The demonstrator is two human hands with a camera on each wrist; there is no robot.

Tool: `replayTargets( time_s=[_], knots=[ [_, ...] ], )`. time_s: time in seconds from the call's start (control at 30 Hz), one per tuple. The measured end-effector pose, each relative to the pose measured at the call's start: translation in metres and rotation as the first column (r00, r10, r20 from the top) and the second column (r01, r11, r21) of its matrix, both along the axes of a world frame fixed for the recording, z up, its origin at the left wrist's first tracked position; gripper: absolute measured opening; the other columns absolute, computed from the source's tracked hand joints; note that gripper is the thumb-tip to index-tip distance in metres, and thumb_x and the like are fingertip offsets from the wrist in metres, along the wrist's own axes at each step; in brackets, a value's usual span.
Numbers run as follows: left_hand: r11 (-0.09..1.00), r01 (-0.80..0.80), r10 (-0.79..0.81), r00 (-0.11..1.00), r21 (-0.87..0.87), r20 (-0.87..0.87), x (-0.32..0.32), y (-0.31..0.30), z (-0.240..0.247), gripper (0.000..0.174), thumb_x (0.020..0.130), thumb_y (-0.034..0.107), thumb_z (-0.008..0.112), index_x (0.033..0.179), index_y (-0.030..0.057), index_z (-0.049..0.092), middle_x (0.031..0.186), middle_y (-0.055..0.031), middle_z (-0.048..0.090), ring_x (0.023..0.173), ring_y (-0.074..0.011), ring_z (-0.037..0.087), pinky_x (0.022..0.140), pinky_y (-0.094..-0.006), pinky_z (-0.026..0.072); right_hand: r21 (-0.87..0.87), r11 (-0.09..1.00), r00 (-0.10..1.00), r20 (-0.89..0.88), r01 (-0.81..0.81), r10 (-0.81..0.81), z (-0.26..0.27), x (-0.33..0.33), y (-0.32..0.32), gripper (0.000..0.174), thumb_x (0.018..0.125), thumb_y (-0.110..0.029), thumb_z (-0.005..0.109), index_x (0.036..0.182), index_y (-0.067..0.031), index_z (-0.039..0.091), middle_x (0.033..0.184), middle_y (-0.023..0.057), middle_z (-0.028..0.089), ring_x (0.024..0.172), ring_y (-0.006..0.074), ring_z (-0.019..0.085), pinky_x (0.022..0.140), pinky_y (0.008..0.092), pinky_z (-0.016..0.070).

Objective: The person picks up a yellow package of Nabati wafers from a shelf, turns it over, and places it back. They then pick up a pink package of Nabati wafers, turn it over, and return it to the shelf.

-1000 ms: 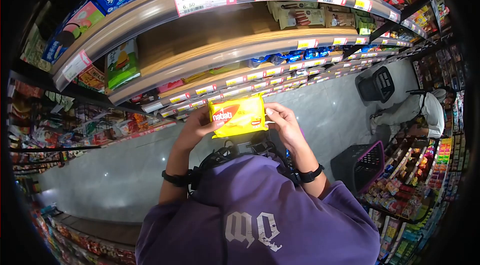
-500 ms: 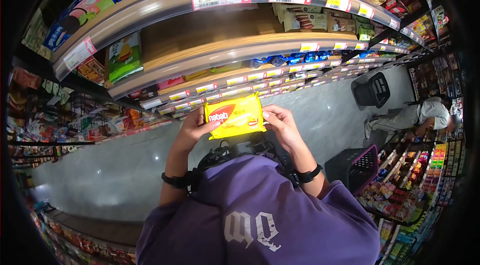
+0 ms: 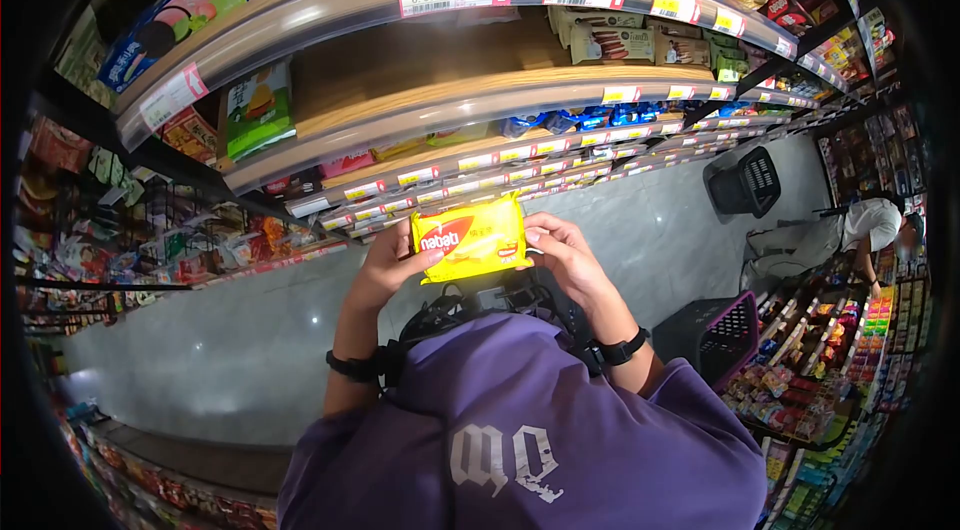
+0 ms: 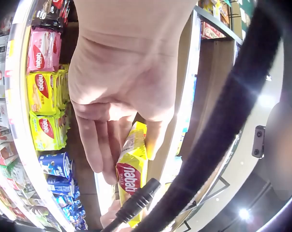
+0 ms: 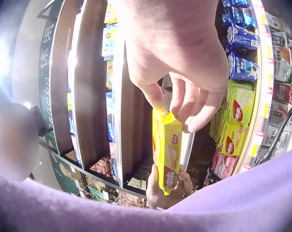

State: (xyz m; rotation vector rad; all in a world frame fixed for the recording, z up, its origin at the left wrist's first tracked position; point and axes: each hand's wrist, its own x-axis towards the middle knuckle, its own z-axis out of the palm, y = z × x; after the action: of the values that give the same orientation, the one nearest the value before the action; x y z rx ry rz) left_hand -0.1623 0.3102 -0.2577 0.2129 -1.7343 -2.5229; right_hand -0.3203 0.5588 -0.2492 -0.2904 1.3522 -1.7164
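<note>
A yellow wafer packet [image 3: 468, 242] with a red logo is held level between both hands, in front of the chest. My left hand [image 3: 388, 262] grips its left end, thumb across the front. At its right end my right hand [image 3: 562, 252] pinches the edge between thumb and fingers. The left wrist view shows the packet [image 4: 131, 174] side-on between the thumb and fingers of the left hand [image 4: 124, 92]. In the right wrist view, the packet [image 5: 167, 150] hangs from the right hand [image 5: 180, 63], with the other hand at its far end.
Snack shelves [image 3: 420, 80] with price tags curve across the front. Similar yellow packets [image 4: 47, 130] stand on a shelf beside a pink one. A black basket [image 3: 742, 180] and a purple-rimmed basket [image 3: 708, 338] are on the floor at the right, near another person [image 3: 870, 225] bending over.
The packet stays in both hands, shifting only slightly. The shelves have moved a little to the right in the head view. The other person has shifted and now reaches an arm down towards the goods.
</note>
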Motion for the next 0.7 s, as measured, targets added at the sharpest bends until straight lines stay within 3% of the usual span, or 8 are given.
replayTargets(
  time_s=[0.23,0.53,0.7],
  knots=[
    [0.998,0.063,-0.063,0.998,-0.006,-0.006,-0.001,0.005,0.004,0.042,0.093,0.005,0.069,0.132,-0.0042,0.056,0.124,-0.0074,0.066,0.113,-0.0124,0.06,0.1,-0.0295,0.0465,-0.022,1.0,0.998,0.061,0.01,-0.009,0.012,0.009,0.0,0.028,0.099,-0.016,0.062,0.123,-0.001,0.063,0.114,0.0079,0.07,0.104,0.0153,0.067,0.085,0.032,0.0576],
    [0.999,0.051,-0.051,0.999,0.017,-0.004,0.004,0.006,-0.001,0.042,0.093,0.006,0.07,0.132,-0.0041,0.056,0.123,-0.0074,0.066,0.112,-0.0119,0.06,0.099,-0.0292,0.0466,-0.077,0.997,0.995,0.095,0.024,-0.016,0.003,0.012,0.004,0.032,0.098,-0.015,0.061,0.126,0.001,0.062,0.115,0.0086,0.07,0.103,0.0158,0.067,0.085,0.0327,0.058],
    [0.999,0.054,-0.054,0.999,-0.001,0.005,0.008,0.006,-0.002,0.042,0.093,0.007,0.07,0.132,-0.0041,0.056,0.123,-0.0076,0.067,0.112,-0.0125,0.06,0.1,-0.0295,0.0459,-0.08,0.996,0.988,0.151,0.028,-0.016,0.006,0.015,-0.001,0.032,0.097,-0.017,0.062,0.124,0.0012,0.062,0.111,0.0076,0.07,0.1,0.0145,0.067,0.078,0.0271,0.0549]
  ],
)
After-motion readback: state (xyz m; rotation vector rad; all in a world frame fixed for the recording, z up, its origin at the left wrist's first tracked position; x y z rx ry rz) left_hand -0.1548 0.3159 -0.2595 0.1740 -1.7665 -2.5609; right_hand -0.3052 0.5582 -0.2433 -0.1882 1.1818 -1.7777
